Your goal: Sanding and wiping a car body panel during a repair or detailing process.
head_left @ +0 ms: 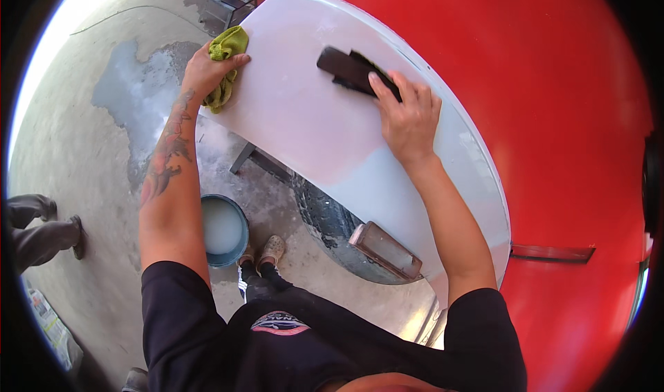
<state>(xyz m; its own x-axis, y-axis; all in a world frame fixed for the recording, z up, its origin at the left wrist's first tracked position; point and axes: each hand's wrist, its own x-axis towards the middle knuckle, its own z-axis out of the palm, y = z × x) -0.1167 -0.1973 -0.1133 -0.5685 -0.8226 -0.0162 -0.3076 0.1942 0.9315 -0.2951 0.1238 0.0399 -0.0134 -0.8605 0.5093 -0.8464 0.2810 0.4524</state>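
Note:
A curved white panel [290, 122], with a pinkish patch over much of it, stretches across the middle beside a bright red painted surface. My left hand [211, 70] grips a crumpled olive-green cloth [228, 43] at the panel's left edge. On the panel's upper right part, my right hand [408, 112] is closed on a dark block [339, 63], perhaps a sanding block, lying flat against the surface; its underside is hidden. A rectangular housing [384, 247] sits at the lower edge of the white panel, near my right forearm.
A bucket of cloudy liquid [221, 236] stands by my feet, near a dark tyre [321, 233]. A metal stand [225, 5] is at the top. Another person's legs [41, 236] are at the left. The red surface [553, 115] fills the right side.

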